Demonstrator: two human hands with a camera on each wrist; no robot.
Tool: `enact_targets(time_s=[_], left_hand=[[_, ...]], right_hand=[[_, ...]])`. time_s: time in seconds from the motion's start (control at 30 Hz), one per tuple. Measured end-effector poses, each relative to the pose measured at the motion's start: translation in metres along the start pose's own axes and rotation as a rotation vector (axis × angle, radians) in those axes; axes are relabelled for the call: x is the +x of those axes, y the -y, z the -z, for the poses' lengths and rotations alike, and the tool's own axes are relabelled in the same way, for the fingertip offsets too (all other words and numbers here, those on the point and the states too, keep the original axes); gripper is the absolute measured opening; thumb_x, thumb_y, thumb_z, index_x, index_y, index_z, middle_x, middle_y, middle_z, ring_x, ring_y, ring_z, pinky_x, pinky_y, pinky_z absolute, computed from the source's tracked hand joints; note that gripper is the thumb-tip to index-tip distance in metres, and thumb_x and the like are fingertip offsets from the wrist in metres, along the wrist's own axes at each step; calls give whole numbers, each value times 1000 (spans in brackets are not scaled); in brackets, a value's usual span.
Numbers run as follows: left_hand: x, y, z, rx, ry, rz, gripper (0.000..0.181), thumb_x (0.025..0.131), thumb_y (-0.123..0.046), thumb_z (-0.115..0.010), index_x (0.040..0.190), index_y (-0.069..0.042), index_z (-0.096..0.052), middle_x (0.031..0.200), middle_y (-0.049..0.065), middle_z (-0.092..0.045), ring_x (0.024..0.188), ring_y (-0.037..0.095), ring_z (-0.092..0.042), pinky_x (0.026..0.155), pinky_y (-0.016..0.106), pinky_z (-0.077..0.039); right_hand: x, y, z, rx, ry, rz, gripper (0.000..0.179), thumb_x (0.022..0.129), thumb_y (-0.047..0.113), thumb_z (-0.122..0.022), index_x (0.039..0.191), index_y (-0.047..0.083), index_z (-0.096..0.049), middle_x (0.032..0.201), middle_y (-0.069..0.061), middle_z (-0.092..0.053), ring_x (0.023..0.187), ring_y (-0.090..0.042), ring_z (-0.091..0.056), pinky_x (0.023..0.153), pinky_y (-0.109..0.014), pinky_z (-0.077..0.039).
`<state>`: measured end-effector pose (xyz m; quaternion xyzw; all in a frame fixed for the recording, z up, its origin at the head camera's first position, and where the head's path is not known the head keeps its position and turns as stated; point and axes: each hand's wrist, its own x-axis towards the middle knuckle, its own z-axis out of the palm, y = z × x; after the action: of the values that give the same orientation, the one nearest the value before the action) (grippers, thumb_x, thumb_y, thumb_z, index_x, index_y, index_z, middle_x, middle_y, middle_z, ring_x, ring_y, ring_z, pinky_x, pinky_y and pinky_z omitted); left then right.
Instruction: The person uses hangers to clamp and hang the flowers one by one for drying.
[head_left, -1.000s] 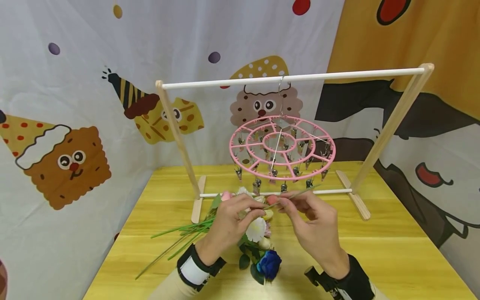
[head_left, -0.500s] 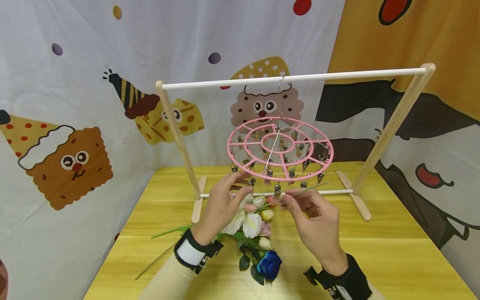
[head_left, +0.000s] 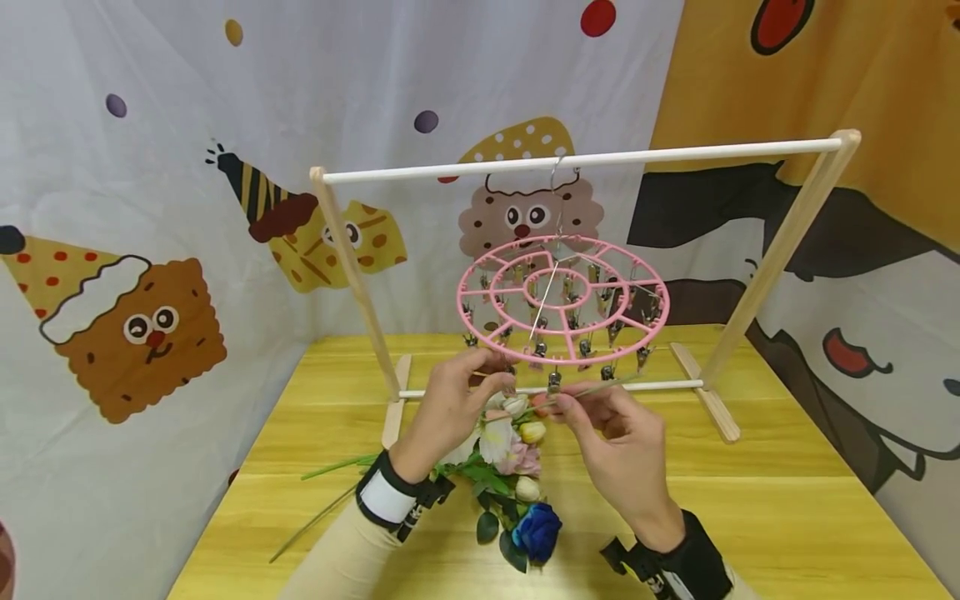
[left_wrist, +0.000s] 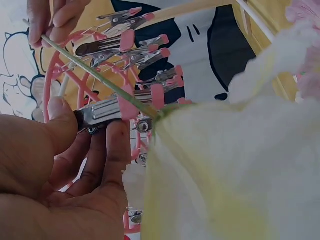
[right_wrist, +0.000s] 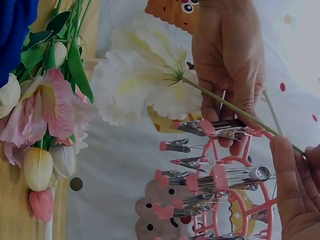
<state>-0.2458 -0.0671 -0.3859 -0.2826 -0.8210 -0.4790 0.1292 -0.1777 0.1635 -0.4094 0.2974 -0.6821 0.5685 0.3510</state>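
Note:
My left hand [head_left: 453, 404] pinches the handles of a metal clip [left_wrist: 104, 111] with pink tips, one of several hanging from a round pink clip hanger [head_left: 562, 362]. My right hand [head_left: 626, 450] pinches the thin green stem [right_wrist: 235, 107] of an artificial white flower [right_wrist: 145, 75]. The bloom, white with pale yellow, faces away from the right hand. In the left wrist view the stem's flower end overlaps the clip's pink tips, and the right hand [left_wrist: 57, 20] shows at the upper left.
The hanger hooks onto a white rod [head_left: 435, 170] of a wooden stand [head_left: 780, 250]. On the wooden table [head_left: 787, 525] lie artificial flowers, among them a blue rose [head_left: 537, 532], a yellow tulip [head_left: 532, 432] and pink blooms [head_left: 521, 458]. Long green stems [head_left: 315, 521] point left.
My left hand has left the stem and moved up to a clip at the hanger's front left. My right hand keeps its hold on the stem, shifting slightly.

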Motion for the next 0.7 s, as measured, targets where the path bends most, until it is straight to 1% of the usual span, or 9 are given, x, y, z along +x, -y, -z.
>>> enact_targets(time_s=[0.13, 0.2, 0.27, 0.3, 0.5, 0.6, 0.7], left_hand=[[0, -3, -2, -20, 1, 19, 14, 110, -18, -81, 124, -14, -83, 115, 4, -86, 104, 18, -83, 94, 32, -70], [0, -4, -3, -23, -4, 16, 14, 111, -18, -80, 124, -13, -83, 116, 4, -86, 103, 19, -83, 92, 31, -69], [0, -5, -4, -27, -18, 15, 13, 112, -18, -79, 123, -12, -82, 116, 5, -87, 102, 19, -83, 90, 30, -69], [-1, -5, -4, -32, -28, 15, 13, 113, -18, -78, 123, -12, -82, 116, 6, -87, 102, 20, -83, 89, 30, -69], [-1, -5, -6, -44, -116, 8, 11, 116, -16, -74, 120, -11, -83, 111, 7, -88, 96, 19, -84, 83, 28, -67], [0, -5, -7, -58, -148, 1, 10, 115, -14, -75, 118, -10, -84, 109, 8, -88, 94, 20, -85, 81, 28, -68], [1, -5, -9, -63, -169, 1, 9, 115, -12, -76, 115, -10, -85, 108, 8, -88, 92, 19, -85, 79, 27, -68]], right_hand=[[-1, -3, 0, 1, -10, -4, 34, 98, -26, -74, 124, -5, -80, 104, -22, -88, 93, -7, -87, 70, -20, -67], [-1, -5, 0, 8, -12, -5, 34, 98, -26, -74, 124, -5, -80, 104, -22, -88, 93, -9, -88, 72, -20, -68], [-2, -6, -1, 6, -16, -9, 35, 98, -27, -74, 124, -4, -80, 104, -22, -88, 93, -10, -88, 69, -17, -65], [-3, -6, -1, 20, -15, -10, 34, 98, -27, -73, 124, -5, -80, 104, -23, -88, 94, -10, -88, 72, -19, -67], [-2, -8, -2, 46, -8, -32, 34, 100, -27, -72, 126, -5, -79, 107, -27, -87, 96, -8, -88, 73, -20, -68], [-3, -9, -3, 37, -11, -43, 34, 100, -27, -72, 126, -6, -80, 106, -27, -87, 96, -10, -89, 70, -18, -66], [-3, -9, -4, 44, -14, -60, 32, 101, -26, -71, 125, -7, -80, 106, -28, -87, 96, -14, -90, 72, -19, -67]])
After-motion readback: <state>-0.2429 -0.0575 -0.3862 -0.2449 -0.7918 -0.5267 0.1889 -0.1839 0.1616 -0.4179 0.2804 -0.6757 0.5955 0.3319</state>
